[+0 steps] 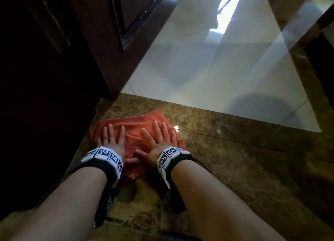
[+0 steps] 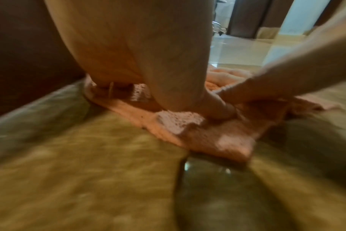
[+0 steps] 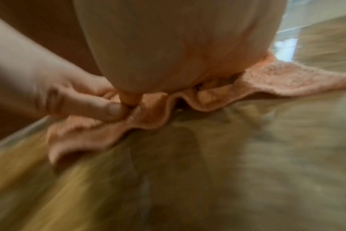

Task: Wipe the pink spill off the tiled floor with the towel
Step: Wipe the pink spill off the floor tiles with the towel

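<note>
Dark wooden cabinet (image 1: 45, 78) stands just left of the left hand (image 1: 113, 141). Left hand lies flat, palm down, fingers spread and straight, pressing the left half of the orange towel (image 1: 137, 137); its thumb reaches inward toward the other hand. Right hand (image 1: 160, 141) is just beside it, also flat with fingers spread, pressing the towel's right half. In both wrist views the two thumbs meet at the towel's near edge, cloth bunched into folds beneath them. Towel sits under both palms on the brown marbled floor tile (image 1: 235, 159), rumpled, corners poking out beyond the fingertips. No pink liquid can be made out around it. White glossy tile (image 1: 207, 68) begins past the fingertips. Both wrist views are blurred.
</note>
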### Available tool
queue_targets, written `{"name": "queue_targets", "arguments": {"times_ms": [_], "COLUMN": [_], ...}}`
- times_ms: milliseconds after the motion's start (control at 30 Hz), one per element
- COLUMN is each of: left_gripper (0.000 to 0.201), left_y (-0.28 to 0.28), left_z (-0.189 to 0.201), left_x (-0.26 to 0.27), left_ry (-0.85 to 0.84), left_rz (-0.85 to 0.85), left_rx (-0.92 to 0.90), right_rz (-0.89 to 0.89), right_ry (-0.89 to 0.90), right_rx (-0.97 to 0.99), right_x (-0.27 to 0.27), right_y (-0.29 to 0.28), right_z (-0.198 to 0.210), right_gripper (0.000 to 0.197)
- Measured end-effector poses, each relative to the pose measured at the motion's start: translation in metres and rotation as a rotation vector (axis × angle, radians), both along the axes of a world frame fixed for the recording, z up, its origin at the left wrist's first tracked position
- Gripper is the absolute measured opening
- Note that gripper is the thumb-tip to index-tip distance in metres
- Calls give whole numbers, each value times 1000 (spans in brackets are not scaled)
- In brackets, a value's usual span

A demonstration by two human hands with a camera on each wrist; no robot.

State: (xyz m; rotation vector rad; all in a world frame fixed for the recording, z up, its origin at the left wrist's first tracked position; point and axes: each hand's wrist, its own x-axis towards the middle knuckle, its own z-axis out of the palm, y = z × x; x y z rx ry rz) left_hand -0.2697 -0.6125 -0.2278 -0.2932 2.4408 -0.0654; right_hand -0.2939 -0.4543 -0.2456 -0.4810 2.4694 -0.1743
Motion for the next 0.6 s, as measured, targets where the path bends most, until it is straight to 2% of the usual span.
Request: {"name": "queue_targets", "arguments": {"times_ms": [267,467,533,600], "left_gripper": [119,107,97,76], "left_y": [132,251,287,314], "left_z": [0,4,11,24], "left_x": [-35,-55,-52,-50], "left_ry": [40,27,63,106], "left_rz": [-199,-493,-603,-679], "left_rx": [78,220,273,283], "right_rz": [-234,-592,-697,-719], "right_ry": [29,33,-4,-8], "right_rx": [31,106,155,205], "right_x": [-8,17,31,38], "right_y": [135,250,282,303], "right_z": [1,1,6,13], "right_gripper": [82,84,83,83]}}
